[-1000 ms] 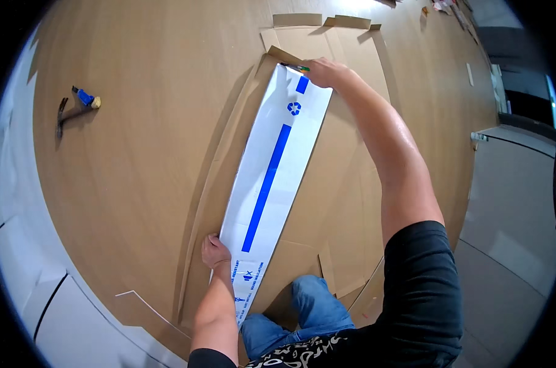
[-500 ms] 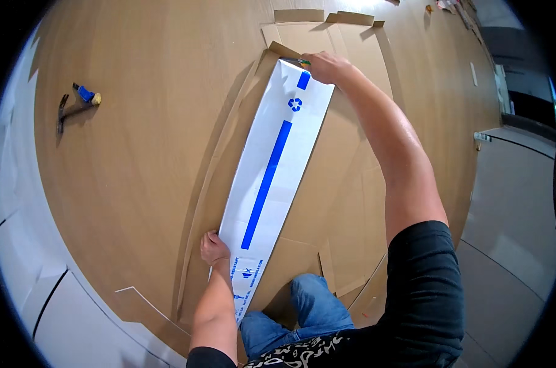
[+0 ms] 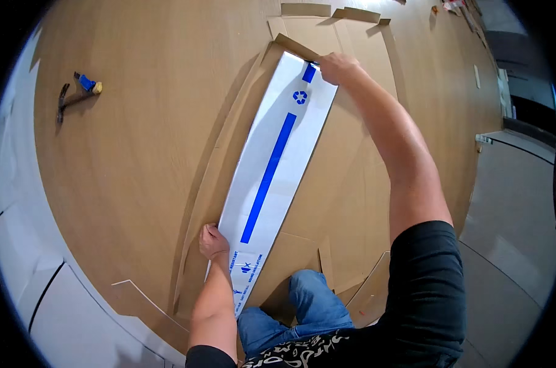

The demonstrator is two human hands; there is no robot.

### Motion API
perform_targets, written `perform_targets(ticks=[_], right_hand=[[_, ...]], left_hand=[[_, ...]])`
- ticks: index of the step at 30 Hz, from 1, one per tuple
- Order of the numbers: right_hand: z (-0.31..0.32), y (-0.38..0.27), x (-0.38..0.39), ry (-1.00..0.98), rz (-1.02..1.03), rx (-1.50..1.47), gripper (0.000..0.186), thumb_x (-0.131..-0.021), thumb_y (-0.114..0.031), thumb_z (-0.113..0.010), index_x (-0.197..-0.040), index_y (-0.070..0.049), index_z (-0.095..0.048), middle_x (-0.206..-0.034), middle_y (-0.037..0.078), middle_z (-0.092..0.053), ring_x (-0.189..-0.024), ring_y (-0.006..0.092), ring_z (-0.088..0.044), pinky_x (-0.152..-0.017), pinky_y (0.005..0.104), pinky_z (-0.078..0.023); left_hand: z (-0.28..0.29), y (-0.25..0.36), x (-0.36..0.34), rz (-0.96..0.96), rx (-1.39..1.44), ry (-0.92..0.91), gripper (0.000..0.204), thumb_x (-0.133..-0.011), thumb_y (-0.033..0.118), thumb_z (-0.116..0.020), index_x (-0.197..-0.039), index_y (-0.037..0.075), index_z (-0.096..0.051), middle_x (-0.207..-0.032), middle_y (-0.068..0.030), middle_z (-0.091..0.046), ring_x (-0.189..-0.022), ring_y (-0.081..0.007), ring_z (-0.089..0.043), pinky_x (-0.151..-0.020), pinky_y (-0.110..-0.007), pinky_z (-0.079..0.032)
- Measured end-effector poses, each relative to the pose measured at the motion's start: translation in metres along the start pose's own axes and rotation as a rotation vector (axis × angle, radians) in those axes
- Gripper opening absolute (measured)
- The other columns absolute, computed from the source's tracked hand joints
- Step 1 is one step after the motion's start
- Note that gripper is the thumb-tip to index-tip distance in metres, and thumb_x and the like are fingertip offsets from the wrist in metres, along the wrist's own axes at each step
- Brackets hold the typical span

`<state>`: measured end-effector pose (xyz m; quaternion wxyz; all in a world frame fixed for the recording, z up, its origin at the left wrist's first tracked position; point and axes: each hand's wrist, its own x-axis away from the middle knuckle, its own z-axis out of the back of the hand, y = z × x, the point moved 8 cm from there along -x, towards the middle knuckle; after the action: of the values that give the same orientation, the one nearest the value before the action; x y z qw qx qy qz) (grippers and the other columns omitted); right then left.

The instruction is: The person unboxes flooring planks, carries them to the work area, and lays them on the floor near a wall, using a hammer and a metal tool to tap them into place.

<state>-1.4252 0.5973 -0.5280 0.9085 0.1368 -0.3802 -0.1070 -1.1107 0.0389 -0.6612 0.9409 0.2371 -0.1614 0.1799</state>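
Left hand (image 3: 213, 241) curls at left edge of long white blue-striped cardboard box (image 3: 269, 178); grip hidden, cannot tell. Box lies on flattened brown cardboard sheet (image 3: 345, 165), near its left edge. Dark, blue-and-yellow tool (image 3: 88, 84) on wood-toned floor (image 3: 131, 153), toward floor's left edge. Right hand (image 3: 338, 67) at box's far end, fingers bunched; cannot tell what they pinch.

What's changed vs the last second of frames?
Right bare hand slid rightward along the far end of the long white cardboard box with blue stripes. The slim dark-and-green tool went with it, now mostly hidden. Nothing visibly newly gripped or released. Unchanged: left bare hand at the box's left edge, box on the flat brown cardboard sheet.
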Motion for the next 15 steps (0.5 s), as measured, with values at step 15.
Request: perform_targets(ticks=[15], right_hand=[[-0.243,0.106,0.150,0.349,-0.200,-0.619,0.040,-0.104,-0.038,-0.054,-0.130,-0.008,-0.052,-0.103,0.032,-0.068,-0.094,0.0519,-0.065,-0.078,0.0598,-0.051]], left_hand=[[0.002,0.010,0.005,-0.009,-0.065,0.047,0.034,-0.102,0.032,-0.047,-0.097,0.011,-0.074,-0.100,-0.0158,-0.075,-0.091,-0.0420,-0.069,-0.076,-0.057,-0.054]])
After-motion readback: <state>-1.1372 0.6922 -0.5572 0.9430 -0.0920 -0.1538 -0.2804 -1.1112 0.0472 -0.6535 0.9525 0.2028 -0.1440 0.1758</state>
